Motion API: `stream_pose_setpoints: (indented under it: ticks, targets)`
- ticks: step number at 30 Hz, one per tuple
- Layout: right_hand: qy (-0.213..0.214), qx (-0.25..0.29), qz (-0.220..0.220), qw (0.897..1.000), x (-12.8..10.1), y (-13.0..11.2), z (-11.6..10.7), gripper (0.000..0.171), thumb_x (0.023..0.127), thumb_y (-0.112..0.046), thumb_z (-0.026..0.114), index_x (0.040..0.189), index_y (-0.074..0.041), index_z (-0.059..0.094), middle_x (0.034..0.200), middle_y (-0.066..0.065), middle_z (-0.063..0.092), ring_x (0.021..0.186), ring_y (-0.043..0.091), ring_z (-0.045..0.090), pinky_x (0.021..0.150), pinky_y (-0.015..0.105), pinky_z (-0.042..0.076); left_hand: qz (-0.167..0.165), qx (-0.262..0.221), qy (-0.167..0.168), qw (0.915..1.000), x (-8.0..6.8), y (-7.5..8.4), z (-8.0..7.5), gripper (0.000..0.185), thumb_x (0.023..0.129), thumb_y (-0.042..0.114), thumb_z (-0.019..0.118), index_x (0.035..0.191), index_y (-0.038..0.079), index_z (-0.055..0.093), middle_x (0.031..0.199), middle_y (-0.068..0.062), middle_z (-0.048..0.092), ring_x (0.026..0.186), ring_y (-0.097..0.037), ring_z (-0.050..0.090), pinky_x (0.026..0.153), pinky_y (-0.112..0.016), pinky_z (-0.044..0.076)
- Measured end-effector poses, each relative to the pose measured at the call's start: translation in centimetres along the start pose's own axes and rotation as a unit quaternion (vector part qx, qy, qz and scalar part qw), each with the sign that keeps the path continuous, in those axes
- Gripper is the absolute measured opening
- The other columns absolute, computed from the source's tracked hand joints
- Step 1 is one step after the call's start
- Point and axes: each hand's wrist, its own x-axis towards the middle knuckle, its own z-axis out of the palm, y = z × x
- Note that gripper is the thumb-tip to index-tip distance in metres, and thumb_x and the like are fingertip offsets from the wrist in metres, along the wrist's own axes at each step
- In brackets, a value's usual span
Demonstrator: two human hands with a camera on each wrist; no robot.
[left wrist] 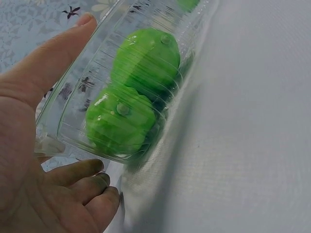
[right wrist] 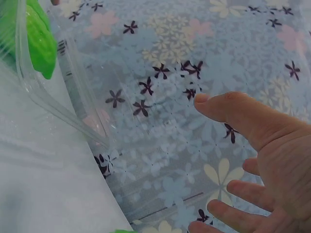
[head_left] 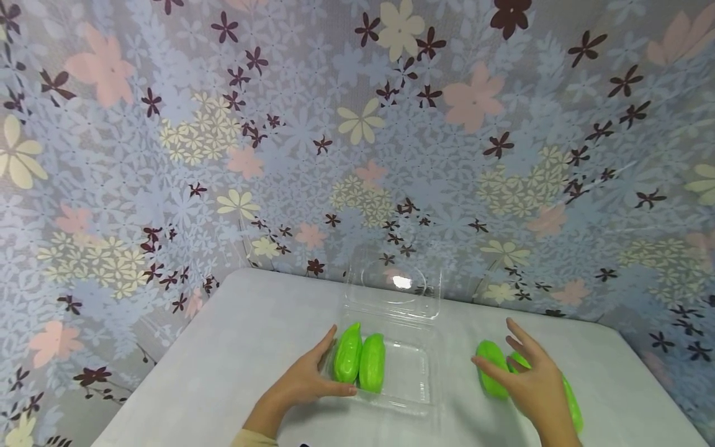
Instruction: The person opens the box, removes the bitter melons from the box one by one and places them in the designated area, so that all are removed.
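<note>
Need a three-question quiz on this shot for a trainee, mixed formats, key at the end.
1. How many green pieces lie in the clear container?
2. True or false: the container's lid is closed over its contents.
3. The person's right grip is:
A) pressing down on the lid
B) spread near the loose green pieces on the table
C) reaching inside the container

Key:
1. Two, side by side toward its left in the head view.
2. False; the lid stands open at the far side.
3. B
</note>
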Motion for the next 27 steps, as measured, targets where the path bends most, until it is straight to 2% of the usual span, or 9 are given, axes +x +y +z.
stream_pose_setpoints:
  ticks: [10,22,27]
  targets:
    - [-0.051,-0.002,-0.027,0.998,-0.1,-1.0,1.3,0.111,0.073,-0.051,0.088,0.158,-0.007,0.031,0.158,0.023,0.033,0.136,0.044,0.044,0.096,0.05,0.051,0.006,0.001,0.0,1.0,0.2,-0.2,0.0,0.124,0.068,0.046,0.092,0.163,0.027,0.016,0.161,-0.016,0.03,0.146,-0.044,0.026,0.114,-0.065,0.024]
    - [-0.093,0.048,-0.059,0.993,-0.7,-1.9,3.8,0.103,0.075,-0.039,0.09,0.157,-0.009,0.035,0.159,0.018,0.034,0.136,0.042,0.045,0.096,0.047,0.053,0.013,0.002,-0.002,0.9999,0.1,-0.2,0.0,0.124,0.068,0.046,0.092,0.164,0.026,0.015,0.162,-0.014,0.028,0.147,-0.041,0.026,0.115,-0.062,0.024]
    - [-0.109,0.072,-0.07,0.989,-1.0,-2.4,5.0,0.1,0.076,-0.034,0.091,0.156,-0.009,0.036,0.158,0.017,0.034,0.136,0.042,0.044,0.096,0.049,0.053,0.012,-0.001,0.0,0.9999,0.3,-0.2,0.0,0.125,0.068,0.046,0.093,0.164,0.026,0.015,0.162,-0.014,0.028,0.147,-0.041,0.026,0.115,-0.062,0.024]
